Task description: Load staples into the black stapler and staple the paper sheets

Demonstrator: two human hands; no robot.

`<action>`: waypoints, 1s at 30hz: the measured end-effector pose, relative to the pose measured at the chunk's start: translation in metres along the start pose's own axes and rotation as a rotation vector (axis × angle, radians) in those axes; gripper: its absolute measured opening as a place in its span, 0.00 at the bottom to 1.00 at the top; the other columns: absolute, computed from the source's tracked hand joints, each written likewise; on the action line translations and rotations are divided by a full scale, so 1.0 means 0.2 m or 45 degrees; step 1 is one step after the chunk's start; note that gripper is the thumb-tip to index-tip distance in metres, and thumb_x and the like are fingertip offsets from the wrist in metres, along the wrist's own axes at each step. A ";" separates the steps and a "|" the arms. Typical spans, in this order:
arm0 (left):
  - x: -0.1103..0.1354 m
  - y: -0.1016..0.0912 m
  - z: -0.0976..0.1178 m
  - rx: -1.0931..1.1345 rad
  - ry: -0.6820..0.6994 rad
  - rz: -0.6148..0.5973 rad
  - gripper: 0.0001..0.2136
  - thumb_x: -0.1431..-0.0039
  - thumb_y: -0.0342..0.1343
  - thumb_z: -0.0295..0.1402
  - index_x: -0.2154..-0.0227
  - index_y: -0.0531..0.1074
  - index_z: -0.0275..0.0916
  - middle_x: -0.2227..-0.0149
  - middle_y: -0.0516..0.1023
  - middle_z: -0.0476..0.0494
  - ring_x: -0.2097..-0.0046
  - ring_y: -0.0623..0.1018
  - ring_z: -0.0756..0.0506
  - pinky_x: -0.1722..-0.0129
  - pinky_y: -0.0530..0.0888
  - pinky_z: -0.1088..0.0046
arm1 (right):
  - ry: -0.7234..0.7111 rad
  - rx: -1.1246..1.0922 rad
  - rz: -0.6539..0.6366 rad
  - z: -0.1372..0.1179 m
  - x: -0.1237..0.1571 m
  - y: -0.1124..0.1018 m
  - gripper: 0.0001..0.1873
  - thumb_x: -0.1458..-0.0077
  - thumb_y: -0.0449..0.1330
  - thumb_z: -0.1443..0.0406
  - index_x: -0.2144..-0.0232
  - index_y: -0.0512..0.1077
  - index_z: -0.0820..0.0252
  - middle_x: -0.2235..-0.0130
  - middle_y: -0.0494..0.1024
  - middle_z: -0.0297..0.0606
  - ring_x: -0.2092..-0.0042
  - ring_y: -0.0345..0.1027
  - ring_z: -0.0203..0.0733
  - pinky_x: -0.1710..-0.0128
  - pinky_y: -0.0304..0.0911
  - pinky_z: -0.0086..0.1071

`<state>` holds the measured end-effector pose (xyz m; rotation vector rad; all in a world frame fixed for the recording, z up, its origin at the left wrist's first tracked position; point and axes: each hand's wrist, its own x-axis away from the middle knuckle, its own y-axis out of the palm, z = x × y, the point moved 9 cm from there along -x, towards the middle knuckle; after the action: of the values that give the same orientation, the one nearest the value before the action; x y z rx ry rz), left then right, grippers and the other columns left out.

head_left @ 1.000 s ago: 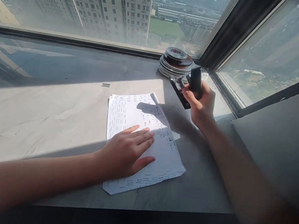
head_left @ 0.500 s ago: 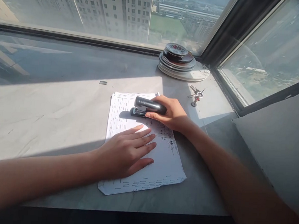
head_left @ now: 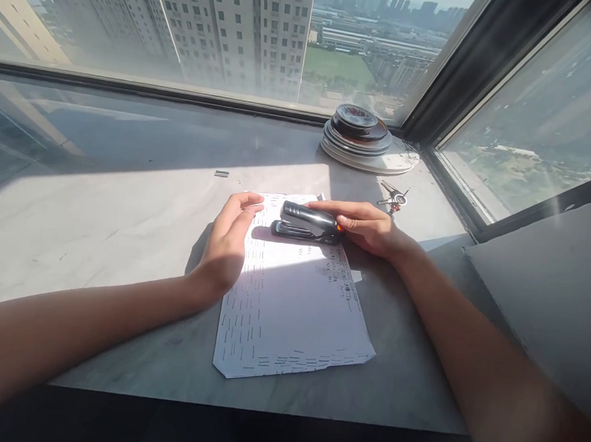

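A white sheet of paper (head_left: 295, 308), full of rows of staples, lies on the grey windowsill (head_left: 100, 222). A black stapler (head_left: 305, 221) rests on the sheet's far end. My right hand (head_left: 370, 227) grips the stapler's rear end, fingers curled round it. My left hand (head_left: 229, 240) hovers over the sheet's far left edge, fingers stretched toward the stapler's nose and holding nothing.
A stack of plates (head_left: 363, 138) stands in the far corner by the window frame. A bunch of keys (head_left: 394, 199) lies just in front of it. A small strip of staples (head_left: 221, 173) sits on the sill beyond the paper.
My right hand brought the stapler down from the air onto the paper's far end. My left hand lifted off the middle of the sheet and moved up to its far left edge.
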<state>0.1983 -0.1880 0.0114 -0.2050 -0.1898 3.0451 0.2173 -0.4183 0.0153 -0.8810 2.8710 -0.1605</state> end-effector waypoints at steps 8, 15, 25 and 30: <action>0.02 -0.01 0.00 -0.138 -0.036 -0.016 0.19 0.25 0.47 0.46 0.40 0.74 0.48 0.34 0.75 0.40 0.29 0.70 0.33 0.28 0.66 0.45 | -0.052 0.061 0.006 0.00 -0.01 -0.02 0.27 0.35 0.67 0.48 0.38 0.79 0.47 0.40 0.81 0.42 0.35 0.72 0.55 0.35 0.70 0.52; 0.01 0.00 0.00 -0.108 -0.006 -0.039 0.19 0.24 0.47 0.42 0.37 0.74 0.46 0.31 0.73 0.39 0.27 0.68 0.35 0.27 0.64 0.46 | -0.061 0.308 0.064 -0.02 -0.01 0.01 0.29 0.39 0.70 0.50 0.38 0.78 0.52 0.44 0.83 0.44 0.44 0.77 0.53 0.46 0.76 0.46; -0.04 0.01 -0.01 0.375 -0.096 0.033 0.18 0.28 0.55 0.43 0.40 0.72 0.45 0.32 0.72 0.37 0.30 0.72 0.34 0.29 0.70 0.48 | -0.588 1.072 0.471 -0.27 0.09 0.11 0.22 0.32 0.60 0.67 0.39 0.78 0.46 0.42 0.82 0.37 0.39 0.76 0.52 0.40 0.74 0.52; -0.08 0.08 0.00 0.602 -0.224 -0.074 0.15 0.26 0.54 0.42 0.44 0.72 0.44 0.33 0.74 0.36 0.32 0.75 0.33 0.33 0.74 0.47 | -0.657 1.235 0.419 -0.29 0.09 0.15 0.24 0.29 0.59 0.69 0.41 0.78 0.34 0.42 0.82 0.27 0.36 0.73 0.52 0.32 0.64 0.61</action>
<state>0.2120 -0.2052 0.0110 0.0997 0.4999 2.9387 0.1769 -0.3993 0.0658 -0.1977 2.0069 -0.9978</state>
